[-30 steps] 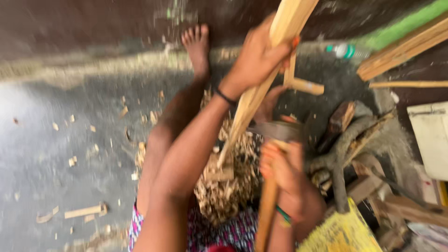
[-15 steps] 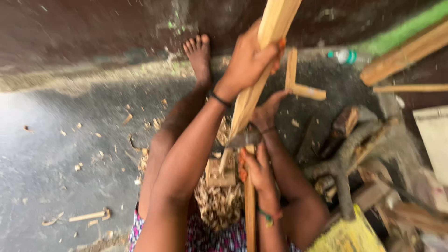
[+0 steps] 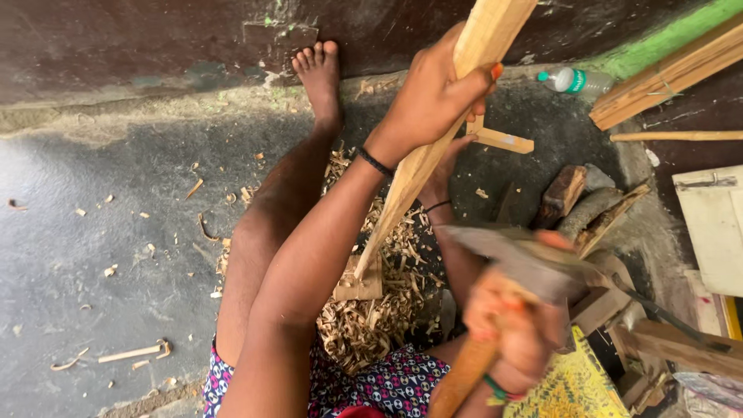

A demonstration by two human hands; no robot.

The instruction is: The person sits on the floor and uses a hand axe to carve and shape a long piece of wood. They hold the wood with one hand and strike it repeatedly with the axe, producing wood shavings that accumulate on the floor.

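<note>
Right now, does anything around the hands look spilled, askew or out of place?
Wood shavings lie heaped around the block under the slanted wooden stick held by the left hand, with chips scattered across the floor. A plastic bottle lies on its side by the wall. The right hand and hatchet are blurred.

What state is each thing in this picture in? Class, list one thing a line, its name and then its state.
wooden stick: tilted, lower end on a small block, gripped near the top
left hand: closed around the stick
hatchet: raised, blurred
right hand: closed on the hatchet's handle
plastic bottle: lying on its side, capped
wood shavings: piled loose
</note>
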